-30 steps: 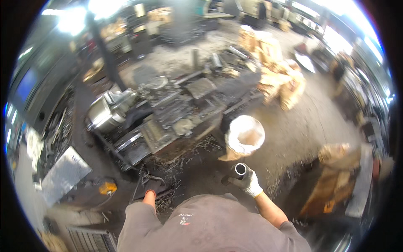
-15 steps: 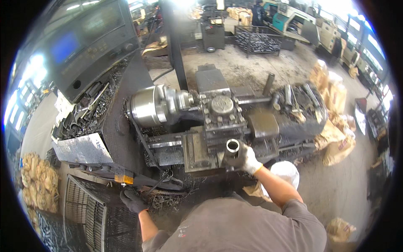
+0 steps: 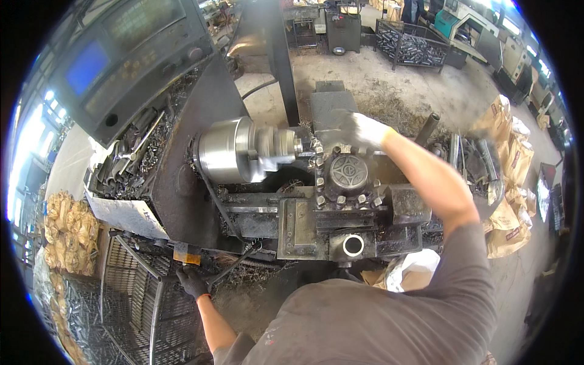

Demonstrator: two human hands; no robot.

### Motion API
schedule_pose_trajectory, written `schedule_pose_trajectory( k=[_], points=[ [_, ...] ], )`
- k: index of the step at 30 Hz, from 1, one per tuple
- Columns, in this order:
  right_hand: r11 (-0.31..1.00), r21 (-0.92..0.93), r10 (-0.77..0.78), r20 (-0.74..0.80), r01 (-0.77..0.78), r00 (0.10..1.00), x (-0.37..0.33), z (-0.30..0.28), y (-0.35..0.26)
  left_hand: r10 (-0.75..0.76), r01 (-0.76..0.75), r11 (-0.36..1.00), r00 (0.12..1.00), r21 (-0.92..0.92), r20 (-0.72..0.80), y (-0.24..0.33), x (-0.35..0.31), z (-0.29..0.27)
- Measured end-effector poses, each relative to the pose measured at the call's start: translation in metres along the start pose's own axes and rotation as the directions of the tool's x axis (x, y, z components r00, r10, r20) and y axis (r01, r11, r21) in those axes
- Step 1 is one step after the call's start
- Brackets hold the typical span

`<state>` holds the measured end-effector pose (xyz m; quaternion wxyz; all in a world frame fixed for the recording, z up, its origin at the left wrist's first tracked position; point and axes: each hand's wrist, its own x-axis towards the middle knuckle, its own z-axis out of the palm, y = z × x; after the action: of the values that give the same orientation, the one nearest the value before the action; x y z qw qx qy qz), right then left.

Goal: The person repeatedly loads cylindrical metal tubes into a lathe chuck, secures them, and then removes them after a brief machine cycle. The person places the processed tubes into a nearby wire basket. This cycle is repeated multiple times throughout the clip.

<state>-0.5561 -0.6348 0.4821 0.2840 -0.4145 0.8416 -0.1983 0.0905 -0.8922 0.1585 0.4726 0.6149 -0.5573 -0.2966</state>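
Observation:
My right hand (image 3: 364, 129), in a white glove with a dark palm, reaches over the far side of a lathe's tool post (image 3: 348, 171). Motion smears its fingers, so what they hold, if anything, cannot be made out. On the near side of the carriage, a hollow metal tube end (image 3: 353, 244) faces up, apart from both hands. To the left of the tool post is the round steel chuck (image 3: 226, 151). My left hand (image 3: 193, 282), dark-gloved, has its fingers stretched up just below an amber block (image 3: 186, 255) on the machine's front; contact is unclear.
Chips and loose tools fill a tray (image 3: 125, 213) beside the control panel (image 3: 91, 70). A metal grate crate (image 3: 159, 304) stands by my left arm. An upright post (image 3: 286, 73) rises behind the chuck. Paper sacks (image 3: 517, 158) stand at the right, a white sack (image 3: 420, 267) near my body.
My right hand has left the tube end and moved up and away, over the far side of the tool post. My left hand stays by the amber block. The view has shifted.

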Motion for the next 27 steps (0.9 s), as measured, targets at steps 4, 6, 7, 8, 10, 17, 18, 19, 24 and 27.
schedule_pose_trajectory(
  k=[4, 6, 7, 8, 10, 17, 18, 19, 24, 27],
  points=[
    [0.965, -0.177, -0.175, 0.121, 0.194, 0.977, 0.072, 0.056, -0.013, 0.291, -0.369, 0.839, 0.926, 0.401, 0.242, 0.027, -0.014, -0.006],
    [0.929, 0.295, 0.093, 0.403, -0.225, 0.911, 0.098, 0.063, -0.016, 0.459, -0.516, 0.570, 0.845, 0.639, 0.273, 0.038, -0.031, -0.008],
    [0.998, 0.062, -0.006, 0.412, -0.021, 0.911, 0.113, 0.056, -0.016, 0.284, -0.293, 0.913, 0.956, 0.284, 0.074, 0.041, -0.043, -0.007],
    [0.962, -0.157, -0.142, 0.409, 0.222, 0.901, 0.121, 0.046, -0.008, -0.024, 0.024, 0.993, 1.000, -0.116, 0.000, 0.041, -0.063, -0.007],
    [0.750, -0.434, -0.383, 0.329, 0.498, 0.863, 0.134, 0.018, 0.023, -0.343, 0.346, 0.842, 0.936, -0.415, 0.083, 0.039, -0.102, -0.004],
    [0.899, -0.436, -0.193, -0.312, 0.041, 0.930, 0.153, -0.065, 0.126, -0.212, 0.262, 0.945, 0.947, -0.197, 0.242, 0.040, -0.155, 0.016],
    [0.991, 0.013, -0.119, -0.344, 0.131, 0.931, 0.148, -0.056, 0.122, -0.195, 0.249, 0.953, 0.940, -0.171, 0.280, 0.041, -0.153, 0.020],
    [0.892, 0.392, -0.118, -0.273, 0.223, 0.955, 0.147, -0.041, 0.112, -0.152, 0.209, 0.964, 0.940, -0.162, 0.305, 0.043, -0.151, 0.027],
    [0.924, 0.162, -0.379, 0.519, 0.347, 0.766, 0.161, 0.017, 0.035, -0.136, 0.238, 0.959, 0.861, -0.152, 0.490, 0.043, -0.151, 0.054],
    [0.734, -0.122, -0.522, 0.528, 0.668, 0.670, 0.181, 0.035, 0.022, -0.070, 0.110, 0.993, 0.859, -0.048, 0.508, 0.042, -0.154, 0.064]
  ],
)
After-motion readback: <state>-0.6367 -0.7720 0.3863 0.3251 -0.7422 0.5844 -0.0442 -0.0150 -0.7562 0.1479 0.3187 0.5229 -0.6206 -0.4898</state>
